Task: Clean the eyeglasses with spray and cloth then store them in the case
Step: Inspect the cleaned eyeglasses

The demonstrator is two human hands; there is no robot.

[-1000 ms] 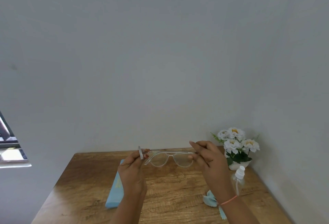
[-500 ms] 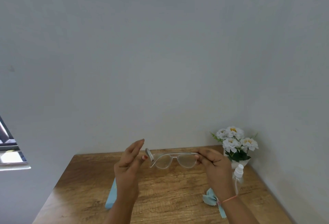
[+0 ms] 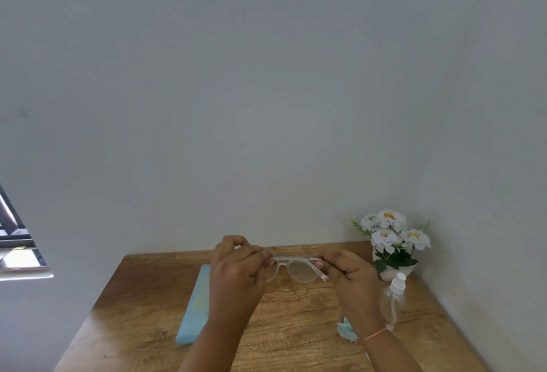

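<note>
Clear-framed eyeglasses (image 3: 299, 269) are held up above the wooden table (image 3: 296, 327) between both hands. My left hand (image 3: 236, 277) pinches the frame's left end with curled fingers and hides the left lens. My right hand (image 3: 349, 274) grips the right end. A light blue case (image 3: 195, 306) lies flat on the table left of my left forearm. A clear spray bottle (image 3: 395, 294) with a white nozzle stands to the right of my right wrist. Part of a pale blue cloth (image 3: 346, 331) shows beside that wrist.
A small white pot of white flowers (image 3: 390, 241) stands in the table's back right corner against the grey wall. A window frame (image 3: 17, 253) is at the far left. Bare wood shows in the middle of the table.
My left hand went from open beside the folded temple to closed on the frame's left end. The glasses have come slightly lower and nearer to me.
</note>
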